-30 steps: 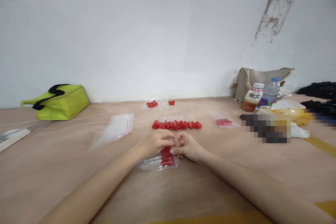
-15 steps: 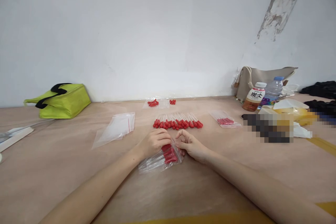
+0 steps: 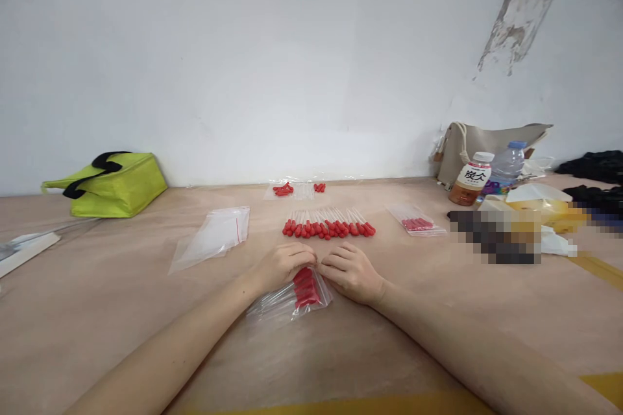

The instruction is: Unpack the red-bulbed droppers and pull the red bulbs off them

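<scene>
A clear zip bag [image 3: 277,306] holding several red-tipped sticks [image 3: 306,288] lies slanted on the table in front of me. My left hand [image 3: 287,264] is closed on the bag's upper edge. My right hand [image 3: 354,272] is closed too, its fingertips pinching the bag's top corner right beside the left fingertips. Beyond my hands lies a row of loose red-tipped sticks [image 3: 328,228], with the red ends towards me. Flat clear zip bags [image 3: 219,233] lie to the left. Another bag with red-tipped sticks [image 3: 417,223] rests to the right.
More red-tipped sticks [image 3: 283,189] on clear plastic lie by the wall. At the left stands a lime-green bag [image 3: 121,188] with black handles. To the right are a brown drink bottle [image 3: 471,178], a clear bottle [image 3: 509,165], a beige bag [image 3: 496,137] and a yellow tissue pack [image 3: 540,207].
My right hand has moved from loosely curled beside the bag to closed at its top corner, its fingers meeting the left hand's. The bag has shifted slightly left.
</scene>
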`<action>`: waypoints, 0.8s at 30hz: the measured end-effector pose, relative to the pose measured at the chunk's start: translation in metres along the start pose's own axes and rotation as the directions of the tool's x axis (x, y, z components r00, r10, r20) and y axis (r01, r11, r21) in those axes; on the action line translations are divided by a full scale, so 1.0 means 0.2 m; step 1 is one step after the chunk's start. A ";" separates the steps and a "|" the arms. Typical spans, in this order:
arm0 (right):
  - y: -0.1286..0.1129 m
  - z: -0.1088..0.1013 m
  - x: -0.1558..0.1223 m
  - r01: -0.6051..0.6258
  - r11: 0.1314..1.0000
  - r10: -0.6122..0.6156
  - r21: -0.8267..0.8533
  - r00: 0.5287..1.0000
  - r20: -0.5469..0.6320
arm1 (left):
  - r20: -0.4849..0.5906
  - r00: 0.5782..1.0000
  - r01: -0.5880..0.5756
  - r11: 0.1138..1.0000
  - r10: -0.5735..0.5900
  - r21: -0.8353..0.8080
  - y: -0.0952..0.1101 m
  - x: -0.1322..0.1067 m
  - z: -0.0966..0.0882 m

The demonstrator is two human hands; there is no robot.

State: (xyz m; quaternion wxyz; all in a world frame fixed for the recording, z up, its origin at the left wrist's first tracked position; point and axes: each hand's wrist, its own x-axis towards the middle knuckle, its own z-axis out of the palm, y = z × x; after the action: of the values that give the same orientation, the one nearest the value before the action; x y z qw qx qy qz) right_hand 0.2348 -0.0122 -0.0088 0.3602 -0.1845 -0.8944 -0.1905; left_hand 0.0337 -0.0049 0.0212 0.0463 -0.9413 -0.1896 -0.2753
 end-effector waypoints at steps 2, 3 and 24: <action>0.01 -0.02 0.00 0.064 0.996 -0.063 -0.060 0.998 0.009 | 0.075 0.996 -0.046 0.998 0.043 0.044 0.01 0.01 -0.02; 0.01 -0.02 0.00 0.080 0.994 -0.079 -0.076 0.997 0.020 | 0.102 0.992 -0.075 0.995 0.068 0.071 0.01 0.01 -0.02; 0.04 -0.03 0.02 0.205 0.978 -0.191 -0.029 0.949 0.253 | 0.350 0.922 -0.239 0.956 0.168 0.171 0.06 0.09 -0.11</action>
State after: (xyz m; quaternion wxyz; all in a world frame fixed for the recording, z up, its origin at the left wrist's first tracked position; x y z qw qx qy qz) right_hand 0.2397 -0.0075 0.0000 0.2191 -0.1263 -0.9408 -0.2256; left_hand 0.0417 -0.0149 0.0506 0.1415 -0.9785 -0.1233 -0.0851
